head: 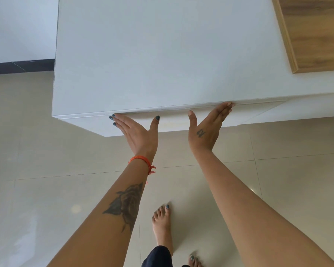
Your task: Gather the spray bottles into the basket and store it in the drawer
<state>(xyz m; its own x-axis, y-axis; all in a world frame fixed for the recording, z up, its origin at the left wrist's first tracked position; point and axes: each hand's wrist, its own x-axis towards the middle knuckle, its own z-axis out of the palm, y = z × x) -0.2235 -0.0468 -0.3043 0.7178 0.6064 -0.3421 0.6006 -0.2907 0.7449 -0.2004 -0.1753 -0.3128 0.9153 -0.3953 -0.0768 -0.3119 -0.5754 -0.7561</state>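
A white drawer front [174, 120] runs under the front edge of the white cabinet top [158, 60]. It sits flush with the cabinet. My left hand [137, 133] lies flat against the drawer front, fingers spread, an orange thread on the wrist. My right hand [208, 126] presses flat on it too, fingertips at the top edge. Neither hand holds anything. No spray bottles and no basket are in view.
A wooden panel [314, 33] lies on the cabinet top at the far right. Beige tiled floor [46, 151] surrounds the cabinet, with a dark skirting strip [21, 66] along the white wall at left. My bare feet [162, 224] stand below the hands.
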